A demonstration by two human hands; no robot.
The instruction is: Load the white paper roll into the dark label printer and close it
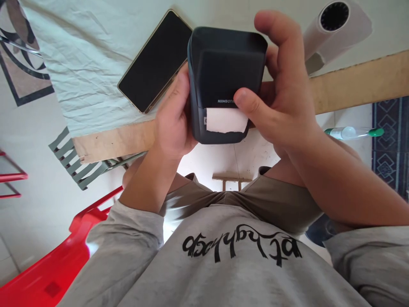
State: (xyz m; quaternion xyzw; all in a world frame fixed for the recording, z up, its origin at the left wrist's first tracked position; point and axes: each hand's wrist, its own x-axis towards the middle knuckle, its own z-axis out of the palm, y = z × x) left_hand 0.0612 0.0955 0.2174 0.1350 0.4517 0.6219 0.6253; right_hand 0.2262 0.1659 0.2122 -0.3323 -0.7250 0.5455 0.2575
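Grey sweatshirt fabric (223, 273) with black lettering fills the bottom of the frame, closest to the camera, and both sleeves rise from it toward the middle. Above it, in the upper centre, both hands hold a small dark label printer (223, 72) just over the near edge of a wooden table (358, 83). A short strip of white label paper (226, 120) sticks out of the printer's slot. The left hand (174, 121) wraps the printer's left side, fingers closed around the body. The right hand (284, 94) clamps the right side, its thumb pressing on the front just beside the paper and its fingers curled over the top corner. To the left of the printer, a black phone (155, 59) lies face up on a pale cloth (86, 55) covering the table. A white fan-like device (335, 25) sits in the upper right corner. A red plastic chair (47, 273) shows at the lower left, and a clear bottle with a green cap (354, 133) lies at the right edge.
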